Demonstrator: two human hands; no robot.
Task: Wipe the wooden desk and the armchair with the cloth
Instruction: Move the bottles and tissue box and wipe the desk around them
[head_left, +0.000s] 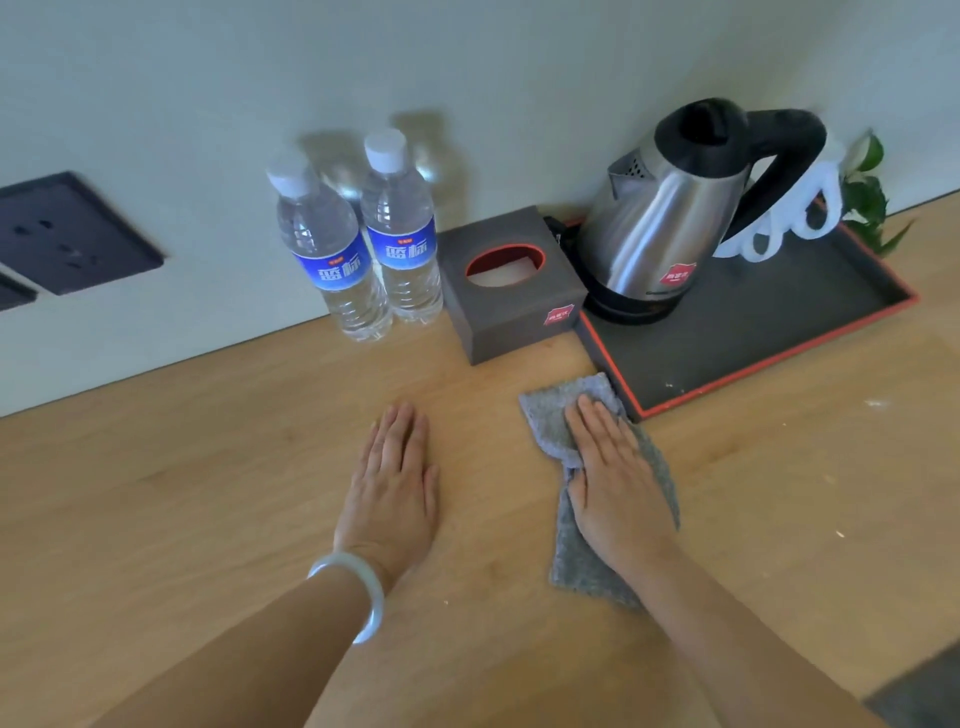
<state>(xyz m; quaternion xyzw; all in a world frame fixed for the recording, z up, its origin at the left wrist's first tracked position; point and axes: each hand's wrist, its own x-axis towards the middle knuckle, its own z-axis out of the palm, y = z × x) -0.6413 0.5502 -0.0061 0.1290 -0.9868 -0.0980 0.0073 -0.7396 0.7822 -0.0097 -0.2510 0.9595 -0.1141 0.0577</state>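
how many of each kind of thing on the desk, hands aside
water bottles: 2
tissue box: 1
kettle: 1
tray: 1
cloth: 1
total: 6, leaving out the white items behind the kettle, too blurred to count, and the plant at the edge

So the surface (208, 493) is light wood, butted against a pale wall across the top of the frame. In the upper middle, by the wall, a left water bottle (332, 249) and a right water bottle (402, 234) stand side by side, both with blue labels. Just right of them is a dark grey tissue box (511, 306), and right up against that a dark tray (753, 332) with a red edge. A grey cloth (545, 421) lies at centre right, its upper corner at the tray's lower-left corner. A left hand (395, 483) lies flat on the wood beside it. There are a few pale specks (875, 402) at the right.
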